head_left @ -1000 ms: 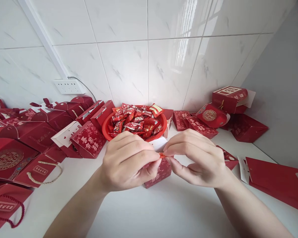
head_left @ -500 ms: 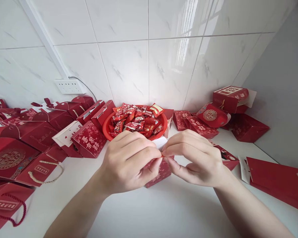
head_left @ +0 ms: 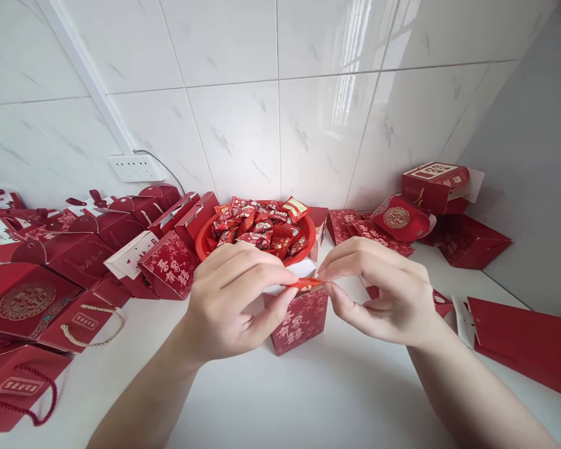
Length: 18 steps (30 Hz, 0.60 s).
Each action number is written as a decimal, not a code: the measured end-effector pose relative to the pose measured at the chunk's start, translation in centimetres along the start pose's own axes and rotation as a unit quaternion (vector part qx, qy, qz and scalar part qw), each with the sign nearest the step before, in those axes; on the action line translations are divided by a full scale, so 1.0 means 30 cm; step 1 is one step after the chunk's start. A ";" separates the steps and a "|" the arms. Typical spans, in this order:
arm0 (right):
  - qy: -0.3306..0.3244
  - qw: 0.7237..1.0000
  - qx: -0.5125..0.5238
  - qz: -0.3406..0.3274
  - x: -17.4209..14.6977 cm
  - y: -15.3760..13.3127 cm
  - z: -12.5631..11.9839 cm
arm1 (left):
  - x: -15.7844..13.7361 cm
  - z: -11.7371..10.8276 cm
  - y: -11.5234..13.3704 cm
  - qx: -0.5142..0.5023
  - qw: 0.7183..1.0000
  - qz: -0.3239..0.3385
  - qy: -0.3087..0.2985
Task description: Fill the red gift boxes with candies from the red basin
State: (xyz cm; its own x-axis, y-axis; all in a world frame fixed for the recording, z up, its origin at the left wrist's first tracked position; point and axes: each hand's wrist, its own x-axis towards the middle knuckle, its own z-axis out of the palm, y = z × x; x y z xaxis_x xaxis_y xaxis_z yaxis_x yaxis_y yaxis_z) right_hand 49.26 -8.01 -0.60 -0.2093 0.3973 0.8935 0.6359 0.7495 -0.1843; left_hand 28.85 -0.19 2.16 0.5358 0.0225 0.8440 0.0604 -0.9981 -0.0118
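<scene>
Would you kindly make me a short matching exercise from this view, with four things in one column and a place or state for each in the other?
Things
1. Thin red item
2. Round basket
3. Socket panel
4. Middle box

Places and states
A. Mounted on the tiled wall
B. Bears pale lettering and stands on the white table
C. Pinched between the left hand and the right hand
D. Heaped with wrapped sweets

Right pairs: 1-C, 2-D, 3-A, 4-B

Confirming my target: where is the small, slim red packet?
In the head view, just right of centre: the packet is pinched between left hand and right hand, seen against the top of the red patterned cardboard box.
</scene>
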 end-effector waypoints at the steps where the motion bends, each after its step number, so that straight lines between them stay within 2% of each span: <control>1: -0.002 1.000 0.007 0.006 0.000 0.000 -0.001 | 0.000 -0.001 0.002 -0.006 1.000 -0.008 -0.001; 5: -0.014 1.000 0.018 0.011 -0.002 -0.004 -0.002 | 0.002 0.003 0.005 -0.017 1.000 -0.013 -0.004; 14: -0.038 0.999 -0.001 -0.032 -0.005 -0.010 0.001 | 0.001 0.017 0.009 0.060 0.996 0.065 0.019; 18: -0.034 0.997 -0.043 -0.044 -0.008 -0.005 0.003 | -0.007 0.023 0.012 0.053 0.997 0.048 -0.006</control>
State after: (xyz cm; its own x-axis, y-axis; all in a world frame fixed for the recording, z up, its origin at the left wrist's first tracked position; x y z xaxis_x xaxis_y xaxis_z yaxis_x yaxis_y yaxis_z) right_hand 49.15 -8.18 -0.82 -0.3157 0.3696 0.8739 0.6741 0.7355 -0.0676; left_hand 29.34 -0.52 1.61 0.5536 -0.0721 0.8297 0.0957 -0.9841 -0.1493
